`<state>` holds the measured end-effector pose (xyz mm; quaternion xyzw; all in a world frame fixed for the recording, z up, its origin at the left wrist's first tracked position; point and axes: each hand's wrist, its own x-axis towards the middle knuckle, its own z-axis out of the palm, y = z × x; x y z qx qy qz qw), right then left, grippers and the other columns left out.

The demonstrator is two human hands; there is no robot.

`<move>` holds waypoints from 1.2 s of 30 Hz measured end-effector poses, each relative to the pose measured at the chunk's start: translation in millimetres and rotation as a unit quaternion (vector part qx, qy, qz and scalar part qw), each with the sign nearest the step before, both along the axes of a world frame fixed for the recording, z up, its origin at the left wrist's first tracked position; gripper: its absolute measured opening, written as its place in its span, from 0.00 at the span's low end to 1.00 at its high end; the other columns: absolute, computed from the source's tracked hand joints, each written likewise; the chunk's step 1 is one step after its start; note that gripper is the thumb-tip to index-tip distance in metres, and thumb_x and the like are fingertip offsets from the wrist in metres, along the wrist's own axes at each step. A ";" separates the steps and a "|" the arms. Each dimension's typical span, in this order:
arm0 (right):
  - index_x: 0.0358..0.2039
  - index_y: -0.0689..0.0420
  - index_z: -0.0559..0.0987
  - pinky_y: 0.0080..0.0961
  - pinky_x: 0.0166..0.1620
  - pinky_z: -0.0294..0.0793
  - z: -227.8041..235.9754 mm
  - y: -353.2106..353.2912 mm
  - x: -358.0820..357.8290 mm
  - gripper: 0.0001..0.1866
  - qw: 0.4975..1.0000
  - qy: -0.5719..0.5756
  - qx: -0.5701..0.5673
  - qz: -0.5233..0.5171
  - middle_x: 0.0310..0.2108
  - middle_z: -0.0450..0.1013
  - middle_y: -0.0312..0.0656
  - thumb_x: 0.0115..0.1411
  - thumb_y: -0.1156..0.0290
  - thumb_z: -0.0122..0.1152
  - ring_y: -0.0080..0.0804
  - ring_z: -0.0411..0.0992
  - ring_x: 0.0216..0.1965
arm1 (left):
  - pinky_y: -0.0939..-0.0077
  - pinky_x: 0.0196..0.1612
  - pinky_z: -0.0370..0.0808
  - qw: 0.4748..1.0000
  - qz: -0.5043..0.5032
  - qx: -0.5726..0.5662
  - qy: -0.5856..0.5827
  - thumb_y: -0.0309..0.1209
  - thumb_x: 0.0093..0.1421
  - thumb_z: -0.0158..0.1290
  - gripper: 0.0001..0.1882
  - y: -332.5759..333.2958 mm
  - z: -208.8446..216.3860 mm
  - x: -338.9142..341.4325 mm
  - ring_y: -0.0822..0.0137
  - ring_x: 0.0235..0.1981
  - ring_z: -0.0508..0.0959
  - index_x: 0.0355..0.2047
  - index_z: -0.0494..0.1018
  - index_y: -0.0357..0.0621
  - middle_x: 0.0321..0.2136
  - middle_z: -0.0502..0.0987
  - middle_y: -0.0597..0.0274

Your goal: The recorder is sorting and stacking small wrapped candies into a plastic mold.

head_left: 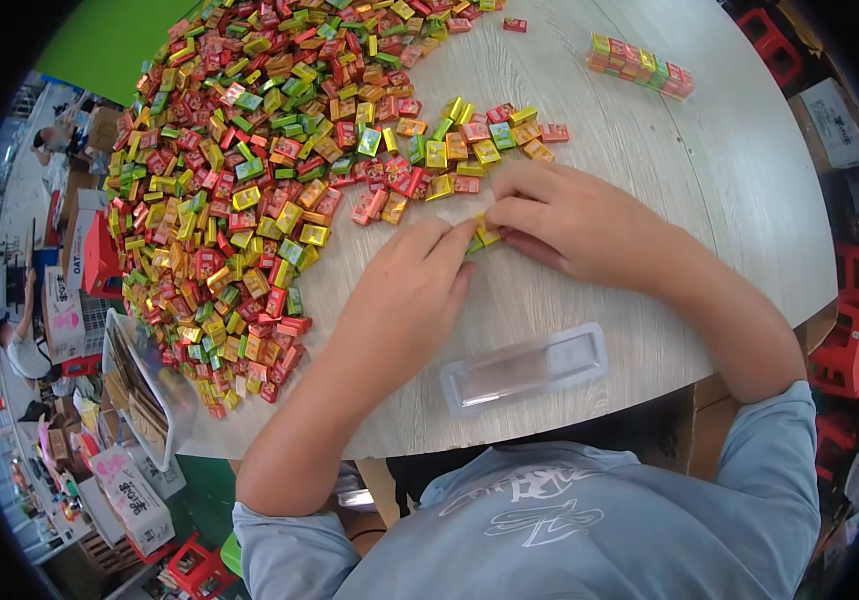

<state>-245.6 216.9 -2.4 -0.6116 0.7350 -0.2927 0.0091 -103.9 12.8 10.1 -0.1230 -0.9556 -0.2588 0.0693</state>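
Small foil-wrapped candies (486, 234), yellow and green, sit in a short row on the table between my two hands. The fingertips of my left hand (411, 282) press on the green end of the row. At its yellow end, the fingers of my right hand (577, 222) are pinched together, partly hiding the candies. Just beyond my fingers lies a loose cluster of red, yellow, green and orange candies (456, 146). Nearer my body rests a clear plastic tray (523, 371), long and shallow, with nothing in it.
A large heap of the same candies (239, 190) covers the table's left side. At the far right stands a neat block of candies (640, 67). A white bin with cardboard (162, 440) is beside the left edge. Red stools (842, 350) stand off to the right.
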 end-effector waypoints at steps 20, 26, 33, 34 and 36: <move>0.52 0.54 0.80 0.40 0.55 0.73 11.7 17.2 -23.6 0.16 0.994 0.062 0.036 -0.087 0.46 0.76 0.44 0.64 0.69 0.65 0.48 0.75 0.50 | 0.55 0.44 0.76 0.995 0.060 0.048 -0.069 0.27 0.65 0.59 0.15 -21.3 13.1 1.0 0.48 0.41 0.79 0.51 0.76 0.39 0.37 0.77 0.50; 0.52 0.55 0.80 0.38 0.52 0.73 12.6 19.9 -31.9 0.14 0.972 0.112 0.013 -0.205 0.43 0.75 0.43 0.66 0.69 0.63 0.45 0.75 0.48 | 0.55 0.47 0.75 0.994 0.074 -0.067 0.053 0.31 0.63 0.62 0.16 -32.3 4.8 -6.1 0.50 0.42 0.78 0.50 0.77 0.42 0.37 0.76 0.53; 0.47 0.57 0.80 0.38 0.50 0.74 11.4 30.5 -35.8 0.10 0.982 0.110 0.037 -0.151 0.41 0.75 0.43 0.66 0.71 0.64 0.46 0.74 0.45 | 0.56 0.47 0.76 0.991 0.093 -0.069 0.065 0.31 0.63 0.62 0.15 -37.3 0.4 -7.4 0.50 0.44 0.78 0.48 0.77 0.41 0.37 0.76 0.54; 0.44 0.58 0.81 0.39 0.50 0.74 15.0 29.5 -35.5 0.09 0.985 0.108 0.051 -0.127 0.40 0.75 0.44 0.65 0.71 0.64 0.46 0.74 0.45 | 0.56 0.47 0.76 0.992 0.082 -0.073 0.063 0.31 0.62 0.62 0.15 -37.2 2.1 -8.0 0.50 0.44 0.78 0.47 0.77 0.42 0.37 0.76 0.54; 0.41 0.59 0.81 0.39 0.50 0.74 19.4 29.3 -31.7 0.07 0.988 0.101 0.066 -0.099 0.39 0.76 0.44 0.64 0.72 0.65 0.46 0.74 0.44 | 0.56 0.48 0.76 0.993 0.074 -0.076 0.057 0.31 0.62 0.63 0.14 -35.7 3.5 -5.1 0.50 0.44 0.78 0.47 0.78 0.42 0.37 0.76 0.54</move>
